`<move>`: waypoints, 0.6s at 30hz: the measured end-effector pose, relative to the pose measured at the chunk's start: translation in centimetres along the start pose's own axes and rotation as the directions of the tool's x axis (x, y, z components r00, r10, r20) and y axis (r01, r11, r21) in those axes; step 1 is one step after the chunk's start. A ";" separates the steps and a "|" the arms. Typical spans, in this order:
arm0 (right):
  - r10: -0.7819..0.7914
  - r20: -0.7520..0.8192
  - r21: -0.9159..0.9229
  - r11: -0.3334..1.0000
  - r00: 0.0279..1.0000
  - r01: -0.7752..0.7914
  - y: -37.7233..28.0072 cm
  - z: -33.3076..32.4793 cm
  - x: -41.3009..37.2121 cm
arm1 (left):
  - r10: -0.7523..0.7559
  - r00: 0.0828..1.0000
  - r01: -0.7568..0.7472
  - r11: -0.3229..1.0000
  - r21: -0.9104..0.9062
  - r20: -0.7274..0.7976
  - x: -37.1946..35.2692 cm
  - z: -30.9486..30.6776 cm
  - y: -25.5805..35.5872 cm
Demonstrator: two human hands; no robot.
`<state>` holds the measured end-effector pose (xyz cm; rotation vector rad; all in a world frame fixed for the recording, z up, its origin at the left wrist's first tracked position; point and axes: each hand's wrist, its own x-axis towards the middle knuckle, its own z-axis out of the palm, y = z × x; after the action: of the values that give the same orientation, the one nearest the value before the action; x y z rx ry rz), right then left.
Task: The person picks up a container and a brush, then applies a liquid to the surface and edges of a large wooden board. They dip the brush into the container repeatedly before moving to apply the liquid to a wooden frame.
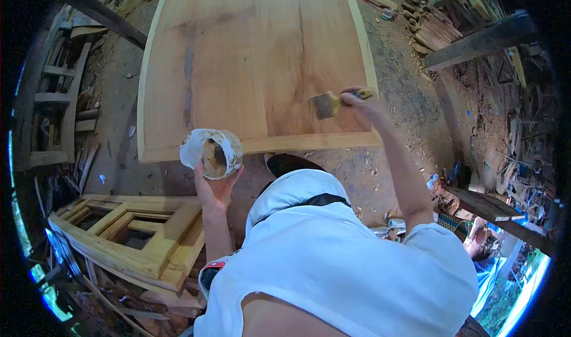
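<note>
My left hand (219, 185) is wrapped round the lower side of a white, stained container (193, 149), its open mouth showing brownish residue inside. My right hand (358, 102) grips the yellow handle of a wide paintbrush (325, 105). The brush's bristles are over the near right part of a large wooden panel (238, 57), which has a pale border. Around the brush the wood looks darker and redder than on the left. Whether the bristles touch the surface I cannot tell.
A framed wooden piece (143, 236) with openings lies at the lower left. Wooden posts (482, 42) stand on both sides. Scrap wood (437, 30) is piled at the upper right, and shavings litter the dirt floor (398, 57). A dark shoe (291, 164) shows below the panel's edge.
</note>
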<state>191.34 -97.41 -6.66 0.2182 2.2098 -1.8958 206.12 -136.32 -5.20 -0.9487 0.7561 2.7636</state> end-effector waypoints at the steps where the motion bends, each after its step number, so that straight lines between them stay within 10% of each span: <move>1: 0.060 -0.030 -0.045 0.997 0.998 -0.061 0.1 -2.5 -0.3 | 0.026 1.000 -0.026 1.000 0.013 0.007 -0.6 0.2 -1.0; 6: 0.032 -0.118 -0.155 0.987 0.992 -0.050 2.1 -13.9 -0.9 | 0.029 1.000 -0.029 0.999 -0.043 0.006 -2.4 0.1 -6.8; 8: -0.260 -0.111 -0.509 0.844 0.959 0.170 0.2 -14.0 -2.8 | 0.017 0.999 -0.019 0.996 -0.088 -0.028 -3.9 0.2 -9.7; 11: -0.019 0.091 -0.219 0.975 0.996 0.038 -1.4 -10.7 -5.6 | -0.061 0.995 0.052 0.992 -0.115 -0.078 -5.9 1.0 -12.7; 14: 0.091 0.352 -0.445 0.892 0.931 0.081 -1.5 -9.6 -5.6 | -0.071 0.993 0.063 0.995 -0.080 -0.092 -6.9 1.9 -15.1; 18: -0.016 0.286 -0.332 0.936 0.958 0.115 0.1 -15.9 1.4 | -0.060 0.995 0.057 0.998 -0.031 -0.085 -7.4 3.2 -17.0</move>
<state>188.90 -81.78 -4.87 -0.1765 2.3207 -1.4235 214.86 -119.69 -5.64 -1.0842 0.6905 2.7054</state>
